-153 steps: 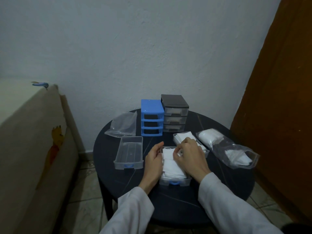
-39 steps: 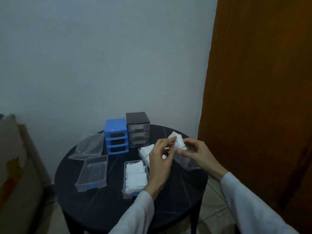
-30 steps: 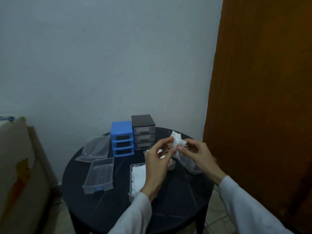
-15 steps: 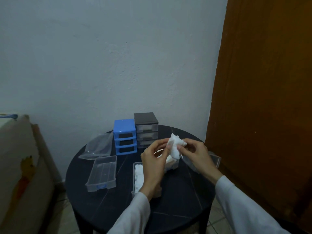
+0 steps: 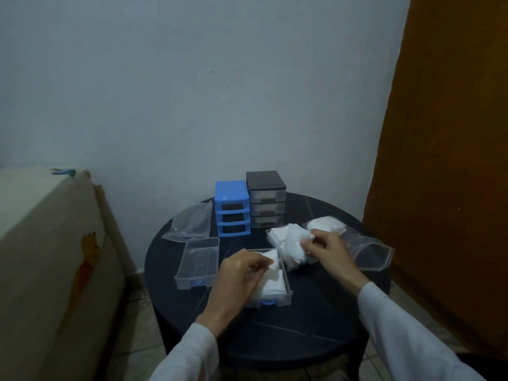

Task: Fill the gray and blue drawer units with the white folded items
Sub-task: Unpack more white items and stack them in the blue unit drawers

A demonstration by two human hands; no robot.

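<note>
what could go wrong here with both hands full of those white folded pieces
1. The right hand grips a loose bunch of white folded items above the overfull drawer; some may slip onto the table or unfold.
2. The left hand pinches one piece over the near drawer, already heaped, so it may not slide back into the blue unit.

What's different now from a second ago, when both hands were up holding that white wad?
Both hands have come down to the table. The left hand now pinches one white folded item over the near drawer tray; the right hand holds the remaining white stack over the far tray. The empty tray, blue drawer unit, gray drawer unit and bags stayed put.
</note>
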